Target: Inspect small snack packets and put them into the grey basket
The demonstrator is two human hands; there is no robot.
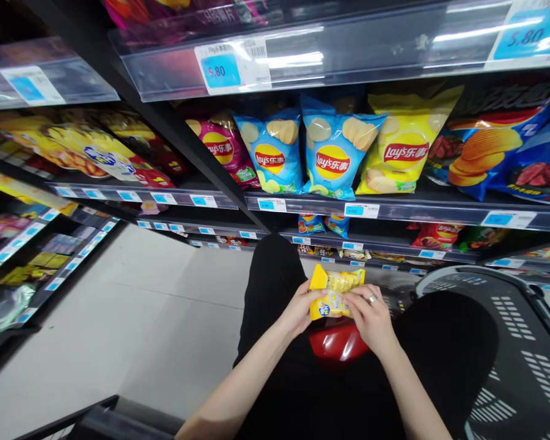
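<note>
A small yellow snack bag (332, 293) is held between my two hands, above my lap. My left hand (301, 308) grips its left side, the thumb lying across the front. On the right side, my right hand (369, 311), with a ring on one finger, pinches the bag's edge. Just below the hands, a shiny red package (338, 342) rests at my lap; part of it is covered by my right hand and wrist. The underside of the yellow bag is hidden.
Ahead, a shelf (302, 205) carries blue chip bags (332, 153), a yellow chip bag (406, 146) and others. A grey slotted shopping basket (508, 342) stands at my right. Pale tiled floor (174, 311) extends to the left, beside another shelf unit (41, 256).
</note>
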